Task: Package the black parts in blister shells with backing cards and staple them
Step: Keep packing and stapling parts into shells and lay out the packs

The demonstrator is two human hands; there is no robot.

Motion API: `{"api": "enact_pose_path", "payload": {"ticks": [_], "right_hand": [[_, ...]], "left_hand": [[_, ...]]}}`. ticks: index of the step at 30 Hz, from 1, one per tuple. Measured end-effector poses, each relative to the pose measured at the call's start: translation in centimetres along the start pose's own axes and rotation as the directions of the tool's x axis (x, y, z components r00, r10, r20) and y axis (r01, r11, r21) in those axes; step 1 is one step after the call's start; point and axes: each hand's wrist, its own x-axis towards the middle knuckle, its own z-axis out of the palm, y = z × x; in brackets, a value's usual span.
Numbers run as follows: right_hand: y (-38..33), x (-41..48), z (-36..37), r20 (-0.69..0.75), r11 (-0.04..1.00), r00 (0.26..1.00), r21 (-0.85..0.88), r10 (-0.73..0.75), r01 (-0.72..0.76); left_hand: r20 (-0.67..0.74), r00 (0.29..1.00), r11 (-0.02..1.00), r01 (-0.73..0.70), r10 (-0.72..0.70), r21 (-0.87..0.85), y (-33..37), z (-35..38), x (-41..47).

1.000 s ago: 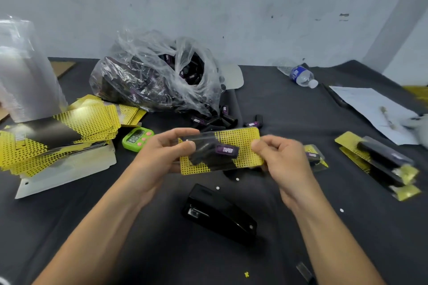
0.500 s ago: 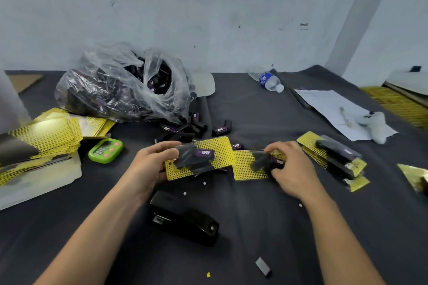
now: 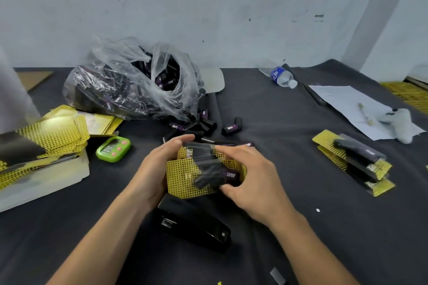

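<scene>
Left grip (image 3: pixel 158 170) and right grip (image 3: pixel 253 184) curl round two filled packs (image 3: pixel 185 179). A small pile of packs (image 3: pixel 357 161) lies to their right. The bag (image 3: pixel 120 90) beyond holds many black parts (image 3: pixel 165 76): lots left.

I work at a table (image 3: pixel 324 250) covered edge to edge by a dark grey cloth (image 3: pixel 254 104), which lies mostly flat with a few low creases. The table's far edge meets a pale grey-blue painted wall (image 3: pixel 208 2) that fills the upper half of my view; its matt surface carries small dark scuffs (image 3: pixel 319 16) and specks. To my right, a plain grey column (image 3: pixel 379 14) rises from behind the table's far right corner, with a lighter wall section (image 3: pixel 414 30) beyond it, and the lighting is even and diffuse, casting only soft shadows on the cloth.
</scene>
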Motion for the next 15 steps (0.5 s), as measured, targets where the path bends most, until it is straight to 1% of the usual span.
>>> {"api": "enact_pose_path", "payload": {"ticks": [2, 4, 7, 12, 15], "right_hand": [[0.1, 0.0, 0.4, -0.009, 0.999, 1.0, -0.039, 0.009, -0.009], [0.2, -0.1, 0.7, -0.028, 0.998, 1.0, -0.062, 0.011, -0.013], [0.4, -0.5, 0.7, -0.031, 0.994, 0.999, -0.104, 0.019, -0.022], [1.0, -0.7, 0.4, 0.047, 0.988, 0.997, -0.146, 0.06, -0.053], [1.5, -0.6, 0.3, 0.04, 0.984, 0.995, -0.161, 0.088, -0.081]], "left_hand": [[-0.022, 1.0, 1.0, -0.007, 0.007, -0.004, 0.2, 0.2, -0.1], [-0.054, 0.998, 1.0, 0.018, -0.019, -0.011, 0.2, 0.2, -0.1], [-0.074, 0.996, 0.997, 0.047, -0.051, -0.065, 0.1, 0.1, 0.2], [-0.089, 0.994, 0.967, 0.045, -0.07, -0.25, -0.4, -0.2, 0.8], [-0.1, 0.993, 0.967, 0.036, -0.063, -0.252, -0.6, -0.7, 1.0]]}}
